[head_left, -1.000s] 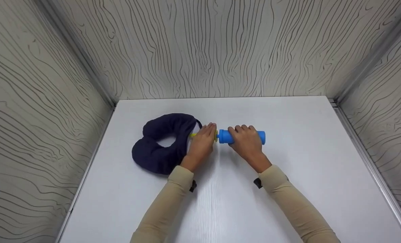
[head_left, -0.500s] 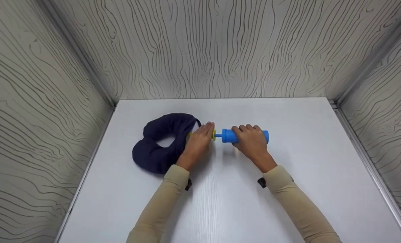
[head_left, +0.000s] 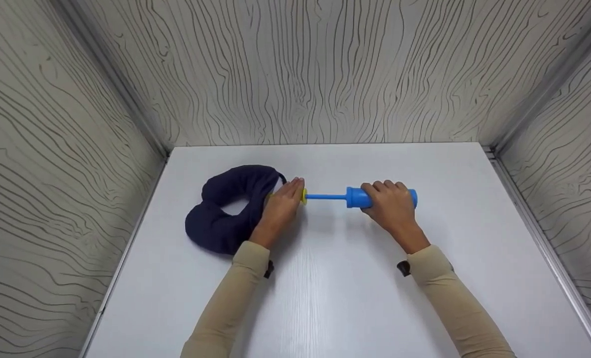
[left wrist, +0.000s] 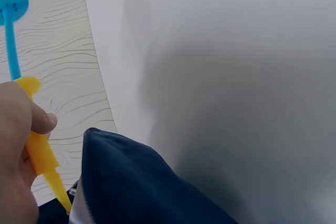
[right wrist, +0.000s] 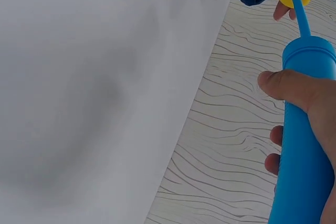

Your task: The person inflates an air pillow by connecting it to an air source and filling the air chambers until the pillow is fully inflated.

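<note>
A hand pump with a blue barrel (head_left: 356,198) lies crosswise between my two hands. My right hand (head_left: 394,206) wraps around the barrel. A long stretch of thin blue rod (head_left: 326,197) shows between the barrel and the yellow end. My left hand (head_left: 281,205) grips the yellow nozzle piece (left wrist: 41,153), thumb curled over it in the left wrist view. Left of that hand sits a navy U-shaped neck pillow (head_left: 216,227) with a whitish patch at its open side. The yellow tip points down to the pillow's pale inner part (left wrist: 80,209), where the pillow's cover is unzipped.
A white table (head_left: 325,298) lies under the hands. Wood-grain panels rise behind it (head_left: 295,74) and on both sides. A grey metal rail (head_left: 549,248) runs along the table's right edge.
My right hand has drawn the blue barrel to the right, and much more rod is exposed. My left hand has shifted slightly left with the yellow end, and the pillow slightly left too.
</note>
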Motion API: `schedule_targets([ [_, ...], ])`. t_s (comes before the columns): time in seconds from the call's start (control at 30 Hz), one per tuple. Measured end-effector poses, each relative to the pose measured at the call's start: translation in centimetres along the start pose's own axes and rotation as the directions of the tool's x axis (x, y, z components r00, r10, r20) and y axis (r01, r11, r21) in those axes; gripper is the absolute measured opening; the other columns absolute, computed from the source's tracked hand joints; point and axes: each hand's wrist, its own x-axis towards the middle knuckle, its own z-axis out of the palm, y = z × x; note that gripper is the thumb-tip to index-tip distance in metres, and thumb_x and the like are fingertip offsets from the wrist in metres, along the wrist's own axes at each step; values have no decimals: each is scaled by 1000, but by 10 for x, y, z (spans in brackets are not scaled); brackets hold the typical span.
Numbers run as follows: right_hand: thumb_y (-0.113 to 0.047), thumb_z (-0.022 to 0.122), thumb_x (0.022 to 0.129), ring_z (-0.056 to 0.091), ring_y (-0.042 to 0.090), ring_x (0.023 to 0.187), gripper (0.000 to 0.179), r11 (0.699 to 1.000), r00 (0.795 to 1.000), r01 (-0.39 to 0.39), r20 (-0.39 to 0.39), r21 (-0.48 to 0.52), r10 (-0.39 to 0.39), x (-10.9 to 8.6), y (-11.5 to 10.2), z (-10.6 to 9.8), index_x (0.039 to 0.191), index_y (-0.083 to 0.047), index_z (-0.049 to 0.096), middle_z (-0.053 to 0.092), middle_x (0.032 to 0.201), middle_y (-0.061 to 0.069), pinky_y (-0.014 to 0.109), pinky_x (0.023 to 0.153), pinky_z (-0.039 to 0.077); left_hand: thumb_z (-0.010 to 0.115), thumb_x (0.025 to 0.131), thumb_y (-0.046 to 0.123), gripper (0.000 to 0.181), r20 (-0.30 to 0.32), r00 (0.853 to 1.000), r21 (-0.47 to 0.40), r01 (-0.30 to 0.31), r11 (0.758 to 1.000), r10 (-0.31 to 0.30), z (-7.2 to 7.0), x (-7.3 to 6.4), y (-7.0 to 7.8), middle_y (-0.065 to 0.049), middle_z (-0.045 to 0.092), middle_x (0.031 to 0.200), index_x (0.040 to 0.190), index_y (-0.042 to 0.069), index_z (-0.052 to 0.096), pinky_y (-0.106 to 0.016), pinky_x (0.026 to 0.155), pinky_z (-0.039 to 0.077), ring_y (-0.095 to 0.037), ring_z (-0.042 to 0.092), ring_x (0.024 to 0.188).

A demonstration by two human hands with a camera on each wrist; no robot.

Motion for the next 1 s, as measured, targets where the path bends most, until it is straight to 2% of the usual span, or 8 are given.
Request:
schedule_targets([
  [0.2,-31,101,71,78,38,99,60,1000,1000,-15,-7,2,15,-3,14,-5,122,-14,75,82,107,14,55,88,63,70,93,-9,56,37,998,-4,42,999,-42,0,0,-1,-17,65,149,148,-4,57,-37,121,47,-26,61,142],
  [0.4,-30,101,71,77,39,102,62,999,999,-35,3,7,35,-5,16,-8,124,-13,75,81,109,14,58,91,62,70,94,-8,56,79,993,-1,89,996,-89,1,4,8,-16,64,149,148,-3,57,-37,123,46,-25,59,143],
  [0.57,-29,100,73,77,38,103,61,999,999,-32,28,-1,32,-4,5,-4,125,-14,75,81,111,14,57,92,62,73,93,-3,59,125,987,19,103,995,-104,0,6,18,-16,63,151,150,-4,56,-36,124,43,-25,58,145],
  [0.7,-29,99,74,78,37,102,59,1000,1000,-4,19,-9,4,0,-8,0,126,-14,75,81,110,13,54,91,63,75,92,0,62,132,984,40,113,993,-118,-3,8,24,-15,63,152,150,-4,55,-35,125,42,-24,57,146],
  [0.9,-30,99,74,79,36,100,59,1000,1000,16,5,-7,-16,7,-25,7,125,-14,75,81,110,13,53,89,64,70,96,0,59,160,979,34,122,992,-126,-6,13,32,-15,60,155,152,-4,53,-36,126,41,-24,54,149],
  [1.0,-31,99,74,79,35,99,58,1000,1000,16,-4,-7,-16,10,-34,10,124,-13,75,81,108,13,53,88,64,70,97,2,57,145,983,44,107,993,-112,-6,15,36,-15,61,154,152,-3,54,-35,125,42,-23,55,148],
])
